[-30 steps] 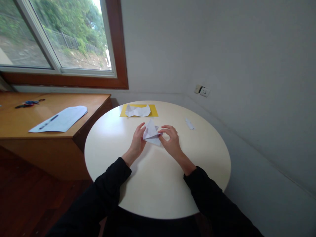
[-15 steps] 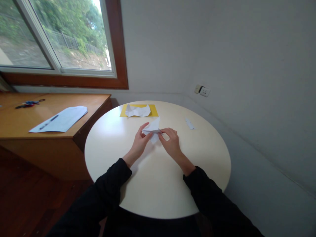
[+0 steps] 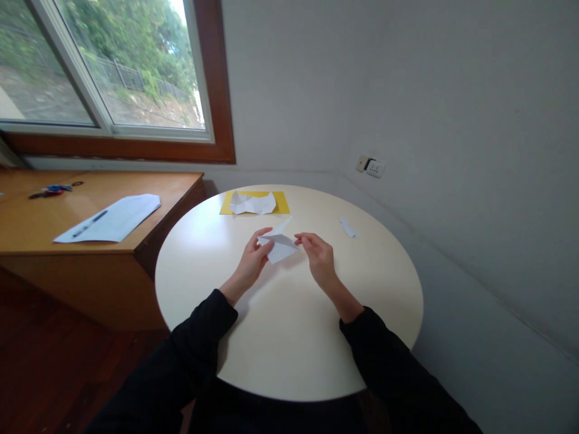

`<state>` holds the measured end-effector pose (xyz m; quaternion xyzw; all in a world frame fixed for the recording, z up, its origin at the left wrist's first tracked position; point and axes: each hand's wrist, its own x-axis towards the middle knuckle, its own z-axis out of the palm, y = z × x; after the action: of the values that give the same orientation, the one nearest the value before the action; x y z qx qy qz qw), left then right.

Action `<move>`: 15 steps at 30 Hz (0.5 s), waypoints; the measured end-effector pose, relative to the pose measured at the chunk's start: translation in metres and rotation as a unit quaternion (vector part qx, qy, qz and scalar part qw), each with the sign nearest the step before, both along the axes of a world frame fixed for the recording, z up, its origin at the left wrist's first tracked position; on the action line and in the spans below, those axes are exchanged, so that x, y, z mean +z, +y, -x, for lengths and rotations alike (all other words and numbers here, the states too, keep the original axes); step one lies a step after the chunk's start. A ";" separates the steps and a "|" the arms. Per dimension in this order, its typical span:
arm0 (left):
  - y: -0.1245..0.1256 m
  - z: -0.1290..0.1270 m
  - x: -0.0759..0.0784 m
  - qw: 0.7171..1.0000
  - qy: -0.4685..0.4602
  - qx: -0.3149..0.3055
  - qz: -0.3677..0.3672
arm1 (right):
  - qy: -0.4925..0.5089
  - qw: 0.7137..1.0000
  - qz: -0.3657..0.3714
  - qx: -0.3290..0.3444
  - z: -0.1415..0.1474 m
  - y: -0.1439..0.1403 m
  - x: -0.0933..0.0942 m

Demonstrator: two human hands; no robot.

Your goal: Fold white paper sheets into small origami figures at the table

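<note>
A small piece of folded white paper (image 3: 281, 248) is held above the round table, with one flap standing up at its back and a pointed corner toward the right. My left hand (image 3: 253, 259) is closed on its left side, thumb on top and fingers behind and below. Beside the right corner, my right hand (image 3: 320, 260) has its thumb and fingers curled together. Its fingertips are at or very close to that corner; whether they grip it I cannot tell.
On the round table (image 3: 289, 337), crumpled white paper (image 3: 253, 204) lies on a yellow sheet (image 3: 283, 203) at the back. A small white strip (image 3: 348, 227) lies to the right. Left, a wooden desk (image 3: 181, 187) holds white sheets (image 3: 122, 220), a pen (image 3: 90, 223) and scissors (image 3: 56, 190).
My right hand has shifted slightly right, its thumb drawn back from the paper's middle. The folded paper has tilted, showing more of its front face. My left hand keeps its hold.
</note>
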<state>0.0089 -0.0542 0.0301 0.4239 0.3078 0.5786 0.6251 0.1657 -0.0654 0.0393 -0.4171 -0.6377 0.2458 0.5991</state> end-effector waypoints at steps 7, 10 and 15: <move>0.000 0.003 0.001 0.996 -0.047 -0.067 0.034 | 0.069 0.997 0.017 -0.008 -0.005 0.004 -0.001; -0.001 0.002 0.002 0.987 -0.104 -0.110 0.058 | 0.063 0.998 0.010 -0.004 -0.005 0.005 -0.003; -0.004 0.003 0.006 0.967 -0.163 -0.138 0.138 | 0.063 0.998 -0.006 0.000 -0.006 0.007 -0.007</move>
<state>0.0064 -0.0584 0.0363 0.2717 0.2174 0.4995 0.7934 0.1712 -0.0587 0.0322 -0.3969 -0.6003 0.2677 0.6406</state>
